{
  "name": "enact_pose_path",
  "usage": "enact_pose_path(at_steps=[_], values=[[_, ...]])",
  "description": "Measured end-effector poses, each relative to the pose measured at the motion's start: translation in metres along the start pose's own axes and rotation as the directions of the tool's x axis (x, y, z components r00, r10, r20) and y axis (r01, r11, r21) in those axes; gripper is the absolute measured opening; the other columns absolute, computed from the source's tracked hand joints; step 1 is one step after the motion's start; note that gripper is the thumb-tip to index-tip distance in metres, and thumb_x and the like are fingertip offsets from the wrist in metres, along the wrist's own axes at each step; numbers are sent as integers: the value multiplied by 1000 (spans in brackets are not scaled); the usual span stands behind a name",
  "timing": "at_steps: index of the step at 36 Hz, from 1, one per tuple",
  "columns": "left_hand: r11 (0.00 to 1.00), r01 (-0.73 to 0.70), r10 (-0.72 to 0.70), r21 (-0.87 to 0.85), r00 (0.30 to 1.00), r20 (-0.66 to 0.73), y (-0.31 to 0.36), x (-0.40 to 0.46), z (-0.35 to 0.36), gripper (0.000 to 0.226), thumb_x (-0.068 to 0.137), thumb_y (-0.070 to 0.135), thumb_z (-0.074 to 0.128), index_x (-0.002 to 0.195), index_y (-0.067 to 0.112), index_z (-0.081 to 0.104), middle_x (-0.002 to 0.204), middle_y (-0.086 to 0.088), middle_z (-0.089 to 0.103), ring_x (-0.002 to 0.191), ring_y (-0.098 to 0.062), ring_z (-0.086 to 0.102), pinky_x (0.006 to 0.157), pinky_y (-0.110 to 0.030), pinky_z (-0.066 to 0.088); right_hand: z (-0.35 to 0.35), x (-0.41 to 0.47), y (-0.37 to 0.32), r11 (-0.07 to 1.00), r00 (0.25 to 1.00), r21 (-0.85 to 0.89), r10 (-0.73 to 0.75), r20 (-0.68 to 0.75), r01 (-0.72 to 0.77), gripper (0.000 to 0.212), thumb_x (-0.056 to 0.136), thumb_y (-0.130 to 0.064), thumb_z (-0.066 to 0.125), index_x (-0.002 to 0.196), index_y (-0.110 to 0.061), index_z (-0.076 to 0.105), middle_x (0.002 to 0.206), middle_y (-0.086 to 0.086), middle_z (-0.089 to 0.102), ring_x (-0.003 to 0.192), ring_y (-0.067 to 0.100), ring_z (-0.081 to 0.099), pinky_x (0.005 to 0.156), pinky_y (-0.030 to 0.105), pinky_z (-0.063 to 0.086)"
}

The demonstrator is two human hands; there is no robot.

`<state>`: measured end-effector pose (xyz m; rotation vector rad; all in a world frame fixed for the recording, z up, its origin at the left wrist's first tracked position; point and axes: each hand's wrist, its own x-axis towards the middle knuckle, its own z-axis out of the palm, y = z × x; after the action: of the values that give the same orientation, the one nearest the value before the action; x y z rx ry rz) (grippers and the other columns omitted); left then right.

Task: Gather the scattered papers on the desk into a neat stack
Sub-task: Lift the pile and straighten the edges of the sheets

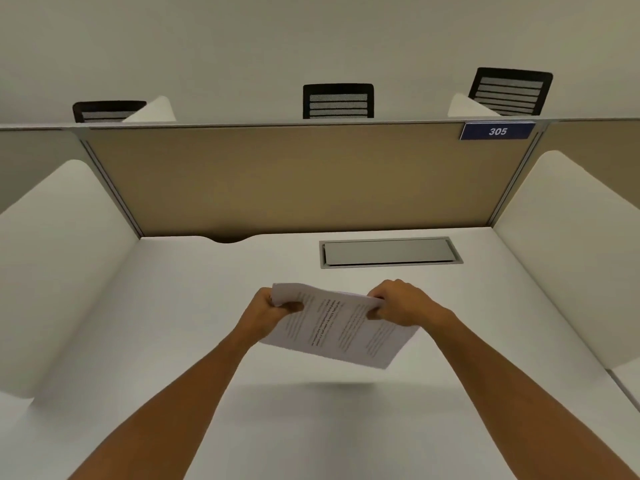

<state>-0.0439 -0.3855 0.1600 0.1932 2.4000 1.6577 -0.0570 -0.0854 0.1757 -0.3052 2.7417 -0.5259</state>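
Note:
A stack of printed white papers (337, 332) is held in the air above the white desk (207, 289), tilted, with its lower edge toward me and a shadow on the desk beneath it. My left hand (268, 315) grips the stack's upper left corner. My right hand (401, 303) grips the upper right corner, thumb under the sheets. No loose sheets lie on the visible desk surface.
A grey metal cable hatch (389, 252) is set into the desk behind the papers. A tan partition (294, 178) with a blue sign "305" (497, 131) closes the back; white side dividers (59, 258) flank the desk. Black chair backs (338, 100) show beyond.

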Motion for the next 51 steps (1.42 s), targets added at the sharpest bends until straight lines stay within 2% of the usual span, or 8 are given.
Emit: enact_pose_path(at_steps=[7, 10, 15, 21, 26, 31, 42, 51], values=[[986, 100, -114, -131, 988, -100, -29, -14, -6, 18, 78, 30, 69, 94, 28, 77, 86, -1, 79, 76, -17, 74, 63, -25, 57, 10, -19, 42, 935, 998, 351, 61, -7, -54, 13, 84, -29, 73, 95, -25, 80, 90, -5, 78, 83, 15, 73, 74, 28, 60], [975, 139, -160, -175, 980, -115, -45, -22, -8, 21, 78, 31, 70, 96, 24, 77, 88, -5, 78, 80, -22, 73, 66, -30, 56, 28, -30, 47, 816, 998, 578, 56, -37, -25, 6, 86, -18, 75, 90, -19, 79, 87, 0, 80, 86, 19, 75, 73, 23, 59], [958, 186, -220, -218, 965, -142, -66, -38, -4, 21, 76, 31, 70, 95, 24, 78, 86, -5, 79, 78, -23, 73, 62, -26, 56, 75, -41, 42, 567, 987, 823, 137, -81, -11, 22, 91, -7, 70, 112, -8, 75, 104, 8, 79, 100, 19, 74, 79, 22, 59], [939, 246, -285, -242, 948, -144, -87, -49, 0, 16, 74, 31, 71, 89, 30, 79, 84, -3, 79, 75, -17, 73, 62, -25, 55, 104, -41, 30, 522, 973, 853, 203, -105, -17, 22, 95, -9, 64, 98, -25, 79, 96, -5, 80, 89, 3, 72, 73, 11, 53], [939, 253, -293, -233, 943, -155, -97, -49, -5, 21, 74, 28, 73, 94, 28, 78, 87, -1, 79, 77, -13, 74, 60, -20, 56, 108, -33, 26, 504, 971, 863, 209, -120, -2, 21, 96, -10, 63, 102, -23, 78, 96, -8, 79, 89, 0, 71, 74, 10, 52], [940, 254, -295, -229, 941, -165, -112, -56, -1, 20, 85, 12, 74, 97, 29, 75, 91, 7, 79, 82, -8, 74, 62, -20, 58, 124, -30, 24, 461, 969, 886, 241, -61, -58, 18, 96, -13, 64, 105, -25, 74, 98, -8, 79, 94, 2, 73, 73, 12, 55], [949, 226, -272, -221, 940, -208, -114, -56, -4, 29, 88, 7, 71, 96, 34, 75, 91, 10, 79, 84, -3, 73, 64, -13, 57, 129, -25, 22, 448, 956, 891, 287, -63, -76, 26, 99, -12, 59, 99, -34, 73, 92, -13, 79, 87, -2, 72, 70, 12, 55], [948, 244, -281, -204, 943, -177, -119, -61, 4, 34, 88, 9, 71, 97, 41, 70, 92, 21, 76, 87, 6, 69, 65, -8, 55, 142, -24, 24, 459, 962, 883, 270, -31, -100, 18, 99, -13, 59, 109, -21, 72, 108, 1, 77, 103, 13, 71, 84, 24, 55]])
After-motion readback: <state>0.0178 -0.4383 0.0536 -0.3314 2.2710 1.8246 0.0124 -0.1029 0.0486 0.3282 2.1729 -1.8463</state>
